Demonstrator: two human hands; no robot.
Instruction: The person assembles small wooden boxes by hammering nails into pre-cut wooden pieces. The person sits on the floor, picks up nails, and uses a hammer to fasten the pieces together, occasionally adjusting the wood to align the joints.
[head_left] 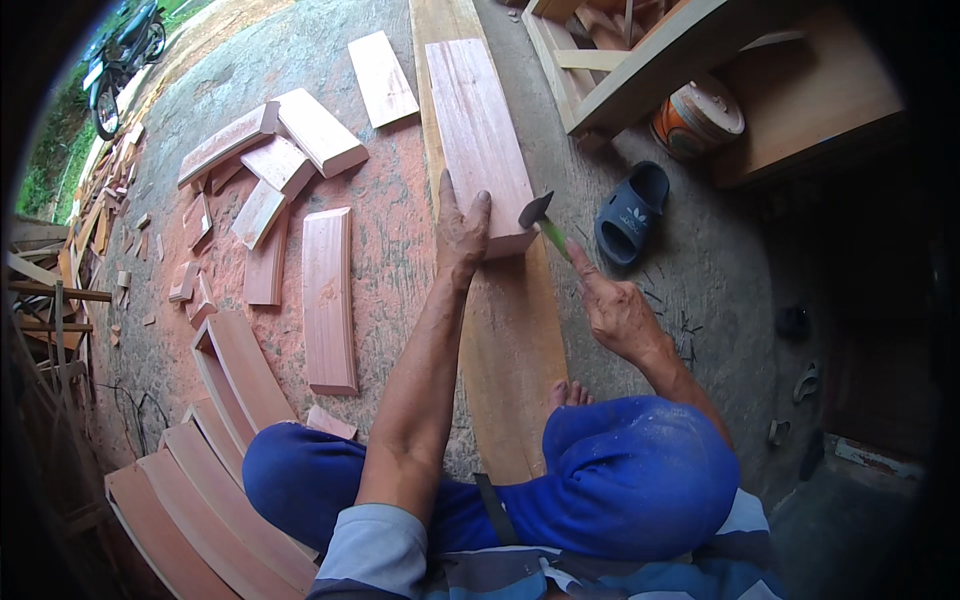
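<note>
A long, box-shaped piece of pale pinkish wood (475, 120) lies lengthwise on a wide plank (515, 340) on the ground in front of me. My left hand (463, 228) grips its near left edge, with the thumb over the top and the fingers along the side. In my right hand (615, 305) is a hammer (552, 234) with a green handle and a dark head. The hammer head is beside the near right corner of the wooden piece; I cannot tell whether it touches. What lies under the piece is hidden.
Cut wood pieces (328, 300) lie on the left, with curved boards (215, 480) near my knee. Loose nails (688, 335) and a blue slide sandal (632, 215) are on the right. Beyond stand a bucket (697, 120) and a wooden frame (660, 70). A motorbike (120, 65) is far left.
</note>
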